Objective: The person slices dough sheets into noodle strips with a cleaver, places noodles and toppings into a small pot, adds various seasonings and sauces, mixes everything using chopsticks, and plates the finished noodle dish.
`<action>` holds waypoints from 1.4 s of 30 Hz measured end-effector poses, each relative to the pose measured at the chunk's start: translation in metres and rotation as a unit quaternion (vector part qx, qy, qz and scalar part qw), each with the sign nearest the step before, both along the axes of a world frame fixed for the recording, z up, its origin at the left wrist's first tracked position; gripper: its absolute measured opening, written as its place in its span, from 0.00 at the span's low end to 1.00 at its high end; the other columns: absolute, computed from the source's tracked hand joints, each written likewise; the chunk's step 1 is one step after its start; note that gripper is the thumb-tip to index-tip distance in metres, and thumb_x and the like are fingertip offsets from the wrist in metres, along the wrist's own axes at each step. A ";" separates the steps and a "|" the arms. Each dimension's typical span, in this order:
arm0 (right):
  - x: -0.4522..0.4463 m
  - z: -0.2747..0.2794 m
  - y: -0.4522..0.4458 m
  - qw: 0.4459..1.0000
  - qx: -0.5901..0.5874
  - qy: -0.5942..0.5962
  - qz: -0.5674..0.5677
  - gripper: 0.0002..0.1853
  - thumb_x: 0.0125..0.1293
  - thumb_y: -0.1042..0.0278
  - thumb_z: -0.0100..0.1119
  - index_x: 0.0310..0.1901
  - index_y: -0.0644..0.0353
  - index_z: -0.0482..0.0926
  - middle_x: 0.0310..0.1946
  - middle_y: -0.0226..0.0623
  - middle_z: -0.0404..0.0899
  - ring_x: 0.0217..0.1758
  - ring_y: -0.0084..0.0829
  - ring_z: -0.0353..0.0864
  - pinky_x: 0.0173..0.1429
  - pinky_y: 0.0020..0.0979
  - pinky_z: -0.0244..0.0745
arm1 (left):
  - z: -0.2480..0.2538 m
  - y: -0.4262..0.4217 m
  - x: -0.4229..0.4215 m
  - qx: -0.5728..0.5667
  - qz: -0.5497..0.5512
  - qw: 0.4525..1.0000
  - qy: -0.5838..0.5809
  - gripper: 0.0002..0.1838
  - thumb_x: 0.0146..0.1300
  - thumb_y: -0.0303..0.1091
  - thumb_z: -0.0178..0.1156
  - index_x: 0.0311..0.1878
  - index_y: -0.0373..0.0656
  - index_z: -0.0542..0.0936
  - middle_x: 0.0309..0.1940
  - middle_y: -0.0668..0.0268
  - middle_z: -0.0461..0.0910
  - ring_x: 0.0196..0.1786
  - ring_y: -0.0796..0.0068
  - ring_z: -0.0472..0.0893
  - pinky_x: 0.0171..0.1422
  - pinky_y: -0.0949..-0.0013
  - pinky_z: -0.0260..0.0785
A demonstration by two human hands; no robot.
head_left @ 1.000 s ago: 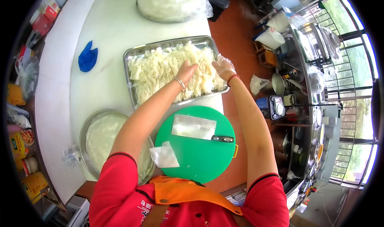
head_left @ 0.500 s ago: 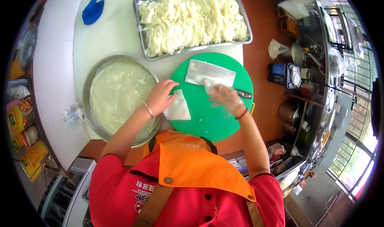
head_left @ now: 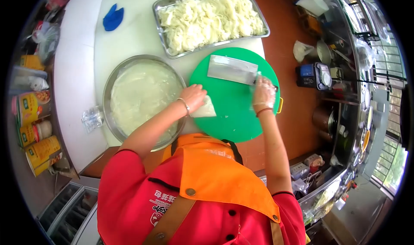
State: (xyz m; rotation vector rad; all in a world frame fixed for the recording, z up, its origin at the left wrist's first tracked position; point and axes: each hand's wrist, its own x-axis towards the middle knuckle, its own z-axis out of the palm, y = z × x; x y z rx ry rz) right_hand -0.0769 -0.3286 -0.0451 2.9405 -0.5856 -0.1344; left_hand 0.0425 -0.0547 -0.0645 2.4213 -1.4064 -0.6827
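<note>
My left hand [head_left: 193, 95] is closed over the upper edge of a folded white piece [head_left: 205, 108] at the left side of a round green board [head_left: 235, 126]. My right hand [head_left: 264, 92], in a thin clear glove, is wrapped round the handle of a cleaver [head_left: 232, 69], whose wide blade lies on the upper part of the board. Left of my left hand stands a round metal pan [head_left: 108, 79] with pale translucent sheets [head_left: 144, 96]. Beyond the board, a metal tray [head_left: 186, 52] holds a heap of pale strips [head_left: 211, 20].
A blue glove-like item [head_left: 113, 18] lies on the white table [head_left: 129, 38] at the upper left. Crumpled clear plastic [head_left: 92, 118] is beside the pan. Yellow packages [head_left: 43, 154] stand on the left shelf. Along the right runs a rack with a scale [head_left: 322, 76].
My hands have left the strips in the tray and come to the board. My right hand has closed on the cleaver's handle, and my left hand has reached the white piece.
</note>
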 end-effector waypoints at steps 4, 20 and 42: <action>-0.004 -0.004 -0.026 0.999 0.021 0.045 0.009 0.15 0.65 0.69 0.53 0.53 0.59 0.74 0.46 0.41 0.77 0.51 0.39 0.78 0.55 0.39 0.72 | 0.002 -0.002 -0.006 0.033 0.013 0.997 0.065 0.11 0.57 0.36 0.63 0.40 0.41 0.77 0.37 0.53 0.80 0.44 0.54 0.79 0.48 0.53 0.72; -0.077 0.020 0.018 0.968 0.213 -0.082 -0.099 0.12 0.62 0.59 0.58 0.34 0.60 0.74 0.31 0.50 0.79 0.37 0.52 0.80 0.41 0.50 0.74 | 0.063 -0.045 -0.007 -0.131 -0.060 0.901 0.410 0.14 0.64 0.39 0.62 0.45 0.39 0.78 0.39 0.59 0.81 0.42 0.68 0.80 0.49 0.65 0.72; -0.159 0.042 0.063 0.963 0.257 -0.043 -0.075 0.15 0.69 0.54 0.56 0.42 0.59 0.71 0.33 0.50 0.82 0.34 0.53 0.82 0.36 0.50 0.76 | 0.015 -0.081 0.003 -0.196 0.120 0.973 0.019 0.24 0.59 0.28 0.62 0.59 0.41 0.71 0.52 0.53 0.72 0.54 0.53 0.76 0.61 0.58 0.69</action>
